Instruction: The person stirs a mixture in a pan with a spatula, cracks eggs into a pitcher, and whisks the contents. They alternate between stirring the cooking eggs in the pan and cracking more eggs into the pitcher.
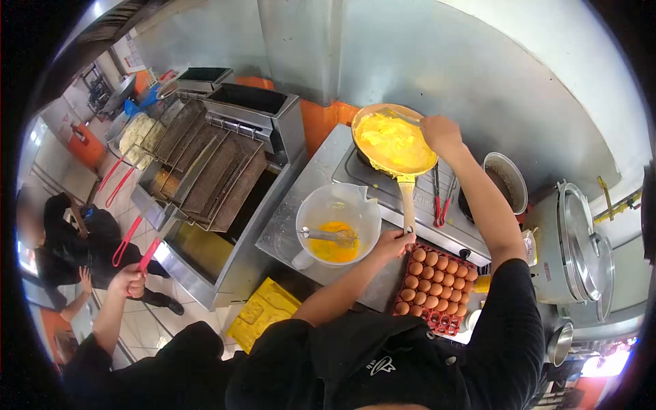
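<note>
Scrambled egg point(389, 140) lies in a round pan point(421, 165) over the stove. Wrapped round the end of the pan's handle point(406, 195) is my left hand point(396, 244). My right hand point(443, 135) is closed on a utensil point(403, 117) whose far end reaches into the egg at the pan's upper side. To the left of my left forearm, a white plastic jug point(309, 205) holds beaten egg point(335, 247) and a metal whisk point(335, 236). A red tray point(441, 324) of brown eggs point(435, 289) is just right of my left hand.
Red-handled tongs point(441, 205) and a pot point(507, 179) are right of the pan. A large lidded cooker point(557, 246) stands farther right. Fryer baskets point(212, 171) are at left, where a co-worker's hand point(128, 281) holds a red handle. Another person point(61, 239) stands beyond.
</note>
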The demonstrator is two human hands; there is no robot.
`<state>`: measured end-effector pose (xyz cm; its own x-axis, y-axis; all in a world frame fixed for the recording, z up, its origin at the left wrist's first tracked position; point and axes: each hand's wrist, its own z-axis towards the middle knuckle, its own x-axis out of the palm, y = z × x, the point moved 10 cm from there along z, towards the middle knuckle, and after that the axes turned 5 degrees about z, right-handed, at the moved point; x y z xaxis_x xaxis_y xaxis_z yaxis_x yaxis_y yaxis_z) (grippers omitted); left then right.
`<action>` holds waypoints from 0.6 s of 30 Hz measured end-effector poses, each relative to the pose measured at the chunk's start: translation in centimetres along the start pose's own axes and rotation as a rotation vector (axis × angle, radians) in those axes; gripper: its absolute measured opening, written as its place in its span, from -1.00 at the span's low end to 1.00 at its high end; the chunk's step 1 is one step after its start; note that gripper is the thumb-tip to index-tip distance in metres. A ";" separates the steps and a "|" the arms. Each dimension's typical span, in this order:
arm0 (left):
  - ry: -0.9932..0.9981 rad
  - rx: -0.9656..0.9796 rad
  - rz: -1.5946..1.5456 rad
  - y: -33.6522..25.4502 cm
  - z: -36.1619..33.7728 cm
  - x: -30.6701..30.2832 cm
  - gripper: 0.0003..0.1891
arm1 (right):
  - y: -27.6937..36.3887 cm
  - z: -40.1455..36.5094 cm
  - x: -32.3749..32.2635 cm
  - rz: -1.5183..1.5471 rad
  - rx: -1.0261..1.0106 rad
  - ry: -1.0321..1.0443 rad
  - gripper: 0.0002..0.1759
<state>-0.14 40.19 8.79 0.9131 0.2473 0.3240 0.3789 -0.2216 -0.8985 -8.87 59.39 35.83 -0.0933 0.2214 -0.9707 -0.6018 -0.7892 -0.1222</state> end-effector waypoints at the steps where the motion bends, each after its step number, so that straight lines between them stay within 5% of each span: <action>1: -0.005 0.005 -0.001 -0.1 0.0 -0.2 -0.69 | 0.0 0.8 0.5 -0.032 0.002 -0.014 -0.74; 18: 0.077 0.005 0.078 0.5 0.6 0.0 -0.69 | 0.7 0.9 1.7 0.037 -0.241 0.036 -0.71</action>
<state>-0.04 40.69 8.15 0.9487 0.1562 0.2747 0.3057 -0.2324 -0.9233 -10.18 59.78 34.29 -0.0810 0.1732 -0.9816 -0.3917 -0.9111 -0.1284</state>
